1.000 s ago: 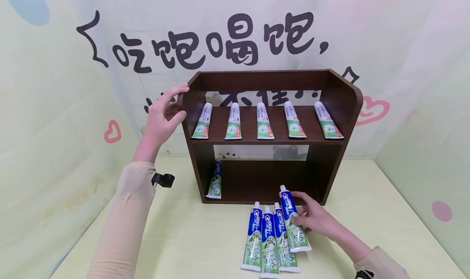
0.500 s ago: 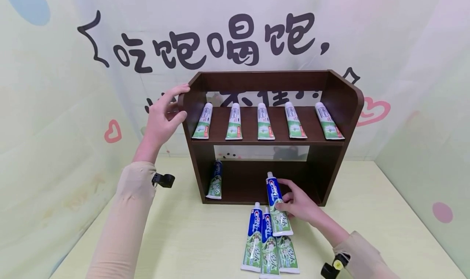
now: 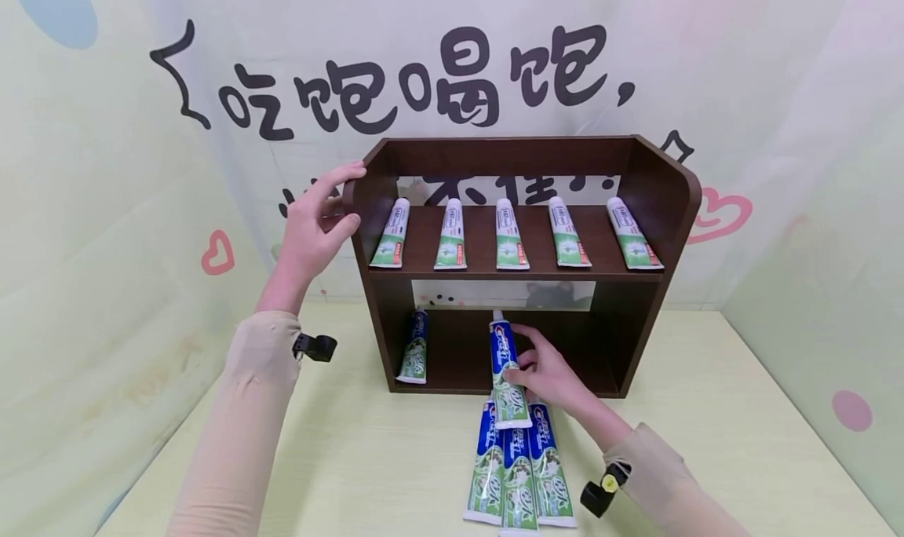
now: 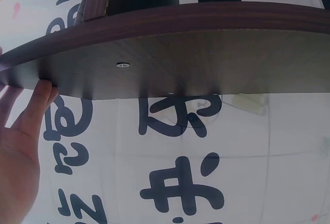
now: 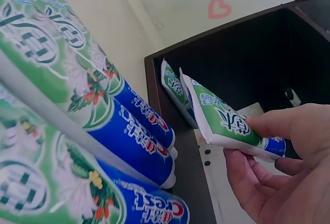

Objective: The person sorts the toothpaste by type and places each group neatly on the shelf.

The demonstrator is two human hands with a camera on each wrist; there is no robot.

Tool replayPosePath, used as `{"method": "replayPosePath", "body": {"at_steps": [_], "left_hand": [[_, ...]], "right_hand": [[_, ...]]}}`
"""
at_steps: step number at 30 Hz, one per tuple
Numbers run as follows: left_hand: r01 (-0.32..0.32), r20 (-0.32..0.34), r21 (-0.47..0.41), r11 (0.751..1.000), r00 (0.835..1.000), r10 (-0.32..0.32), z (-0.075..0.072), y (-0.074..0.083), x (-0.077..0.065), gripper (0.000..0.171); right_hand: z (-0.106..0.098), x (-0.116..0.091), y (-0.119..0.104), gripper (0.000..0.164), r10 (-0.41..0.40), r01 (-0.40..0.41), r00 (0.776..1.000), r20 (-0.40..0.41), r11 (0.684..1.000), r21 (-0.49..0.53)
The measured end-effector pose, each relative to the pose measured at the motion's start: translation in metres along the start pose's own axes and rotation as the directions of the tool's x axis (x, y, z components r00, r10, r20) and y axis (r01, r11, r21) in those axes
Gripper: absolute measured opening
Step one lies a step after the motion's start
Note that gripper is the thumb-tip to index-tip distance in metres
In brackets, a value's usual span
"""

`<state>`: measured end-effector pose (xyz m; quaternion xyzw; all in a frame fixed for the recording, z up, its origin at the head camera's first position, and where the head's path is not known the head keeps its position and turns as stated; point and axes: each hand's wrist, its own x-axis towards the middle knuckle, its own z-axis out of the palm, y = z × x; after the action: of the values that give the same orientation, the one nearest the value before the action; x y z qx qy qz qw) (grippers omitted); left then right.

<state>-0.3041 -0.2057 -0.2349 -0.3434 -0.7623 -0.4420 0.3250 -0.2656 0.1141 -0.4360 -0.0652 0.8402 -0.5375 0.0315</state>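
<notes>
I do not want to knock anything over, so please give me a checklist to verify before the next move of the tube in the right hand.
1. Right hand grips one tube: ok.
2. Its cap points upward in the head view: ok.
3. Left hand touches the left side of the rack: ok.
4. Gripped tube is apart from the three tubes on the table: ok, the right wrist view shows a gap.
5. Its flat end is over the lower shelf: not ok, it shows below the front edge in the head view.
6. Grip is firm: cannot tell.
</notes>
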Motion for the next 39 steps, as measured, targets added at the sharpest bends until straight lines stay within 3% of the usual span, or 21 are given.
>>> {"method": "replayPosePath", "body": {"at_steps": [10, 39], "left_hand": [[-0.018, -0.005, -0.008, 1.0, 1.0, 0.018, 0.0, -0.001, 0.0, 0.046], [-0.011, -0.01, 0.012, 1.0, 1.0, 0.011, 0.0, 0.002, 0.0, 0.046]], "right_hand": [[0.018, 0.025, -0.007, 0.075, -0.087, 0.088, 0.996, -0.018, 0.996, 0.03], [0.063, 0.083, -0.006, 0.077, -0.174, 0.179, 0.982, -0.08, 0.982, 0.067]]}}
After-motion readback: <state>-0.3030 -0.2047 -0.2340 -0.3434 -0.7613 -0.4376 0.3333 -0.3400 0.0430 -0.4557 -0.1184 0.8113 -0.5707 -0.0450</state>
